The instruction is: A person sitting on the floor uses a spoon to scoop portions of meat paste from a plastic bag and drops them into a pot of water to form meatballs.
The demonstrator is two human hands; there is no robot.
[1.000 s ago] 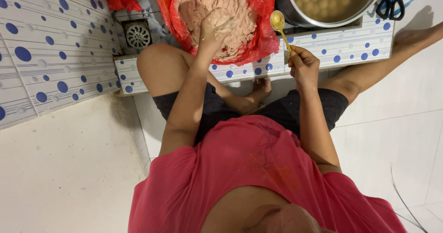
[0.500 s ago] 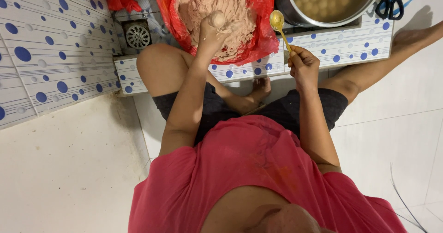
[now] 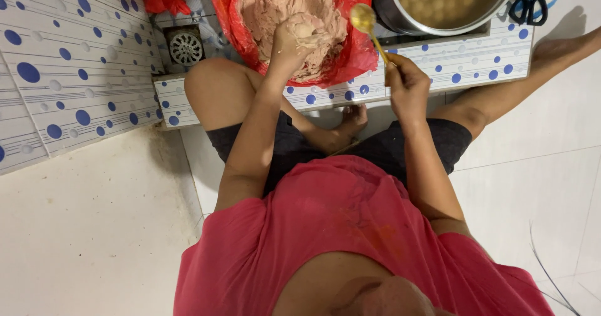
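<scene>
- Two hands busy from what I see: left hand [image 3: 289, 40] squeezes a lump off the pink paste [image 3: 294, 9]
- right hand [image 3: 405, 81] grips the yellow spoon [image 3: 369, 28], handle up-left, bowl just right of the lump, pot [image 3: 447, 3] beyond

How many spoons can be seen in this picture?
1. The spoon is held up by the right hand, beside the pink paste and the pot. Others may be hidden.
</scene>
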